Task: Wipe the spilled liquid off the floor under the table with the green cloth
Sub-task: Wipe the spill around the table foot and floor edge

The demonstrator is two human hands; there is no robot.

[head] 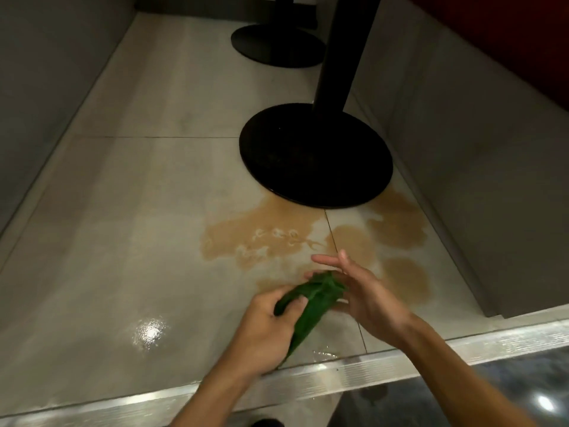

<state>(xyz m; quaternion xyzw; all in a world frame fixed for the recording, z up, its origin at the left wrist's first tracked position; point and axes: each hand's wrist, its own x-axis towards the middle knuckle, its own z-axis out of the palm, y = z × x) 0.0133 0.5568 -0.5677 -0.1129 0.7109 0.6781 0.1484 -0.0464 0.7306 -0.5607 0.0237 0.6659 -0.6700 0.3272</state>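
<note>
A brown spilled liquid (277, 229) spreads over the pale floor tiles just in front of the near black table base (314, 155), in several patches reaching right. The green cloth (311, 303) is bunched and held above the floor, near the puddle's front edge. My left hand (264, 328) grips the cloth's lower part, thumb over the fabric. My right hand (354, 288) holds its upper end, with the fingers stretched out toward the spill.
A black table post (341, 47) rises from the near base; a second round base (277, 46) lies farther back. Grey bench walls (462, 149) flank the floor on both sides. A metal step edge (338, 380) runs along the front. A wet glare spot (149, 332) shines at the left.
</note>
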